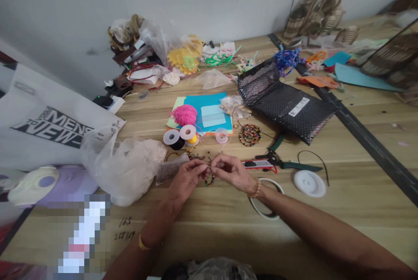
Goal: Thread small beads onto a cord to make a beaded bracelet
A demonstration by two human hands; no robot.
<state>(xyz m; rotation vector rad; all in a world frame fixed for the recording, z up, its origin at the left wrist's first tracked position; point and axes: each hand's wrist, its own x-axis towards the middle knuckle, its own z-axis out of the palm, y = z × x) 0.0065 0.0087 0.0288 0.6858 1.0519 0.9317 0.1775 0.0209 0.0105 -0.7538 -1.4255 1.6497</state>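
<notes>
My left hand (190,175) and my right hand (230,170) meet over the table, thumb and forefinger pinched in each. Between the fingertips runs a short bit of thin, pale string (208,166). Just below hangs or lies a small loop of multicoloured beads (210,180); whether it is joined to the string I cannot tell. Beyond the fingers are scattered loose beads (196,156) and a clear bag of tiny beads (170,170). A coiled strand of colourful beads (250,135) lies farther off to the right.
Behind the hands stand a black thread spool (173,139), a yellow thread spool (189,134) and pink yarn (183,115). To the right are a utility knife (256,164), green-handled pliers (274,158), a tape roll (268,217), a white spool (309,183) and a black bubble mailer (287,101).
</notes>
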